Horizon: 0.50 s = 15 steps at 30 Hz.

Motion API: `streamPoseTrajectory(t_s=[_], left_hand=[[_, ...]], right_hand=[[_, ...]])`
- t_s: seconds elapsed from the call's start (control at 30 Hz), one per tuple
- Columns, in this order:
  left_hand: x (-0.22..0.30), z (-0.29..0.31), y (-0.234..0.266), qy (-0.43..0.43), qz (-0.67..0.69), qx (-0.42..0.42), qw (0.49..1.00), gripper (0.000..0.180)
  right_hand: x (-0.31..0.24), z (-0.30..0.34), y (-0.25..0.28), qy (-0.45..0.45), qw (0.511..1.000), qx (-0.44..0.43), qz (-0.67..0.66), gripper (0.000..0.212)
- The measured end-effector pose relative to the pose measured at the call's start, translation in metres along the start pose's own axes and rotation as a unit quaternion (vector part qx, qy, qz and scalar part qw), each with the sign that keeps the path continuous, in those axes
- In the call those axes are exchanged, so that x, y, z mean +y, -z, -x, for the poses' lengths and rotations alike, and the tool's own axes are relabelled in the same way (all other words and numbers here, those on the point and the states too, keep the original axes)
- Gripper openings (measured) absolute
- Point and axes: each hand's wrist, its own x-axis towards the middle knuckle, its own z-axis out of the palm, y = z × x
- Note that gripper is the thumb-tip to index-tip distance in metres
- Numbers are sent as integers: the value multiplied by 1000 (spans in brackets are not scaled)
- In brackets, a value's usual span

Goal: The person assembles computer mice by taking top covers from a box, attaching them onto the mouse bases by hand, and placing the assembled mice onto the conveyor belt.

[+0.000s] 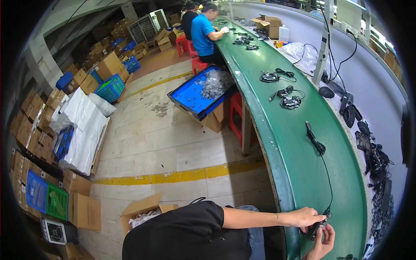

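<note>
A dark corded piece that looks like a computer mouse (317,229) is held between my two hands over the green belt, mostly covered by fingers. My left hand (304,218) reaches in from the left and presses its fingers on the top end, near the cable. Below it, my right hand (323,243) grips the lower side with thumb and curled fingers. The thin black cable (329,182) runs up the belt to a tied bundle (319,147) with a plug at its end. Farther along lie wired circuit assemblies (290,102).
The green conveyor belt (277,130) stretches away, bordered by a ledge with black parts and cables (377,162). A blue tray of small clear pieces (190,97) stands left of the belt. A co-worker in a blue shirt (203,34) sits farther up. An opened carton (143,208) is beside me.
</note>
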Motion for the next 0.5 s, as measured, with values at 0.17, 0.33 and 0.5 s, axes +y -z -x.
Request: streamPoseTrajectory(t_s=[0.17, 0.33, 0.5], left_hand=[[5, -3, -19, 2, 220, -142, 965, 56], [-15, -19, -40, -151, 289, -37, 945, 51], [-35, -35, -32, -137, 251, -19, 958, 50]], right_hand=[[13, 11, 6, -94, 955, -1, -282, 32], [-21, 29, -20, -11, 988, -2, -156, 37], [-45, 32, -36, 70, 990, 91, 86, 32]])
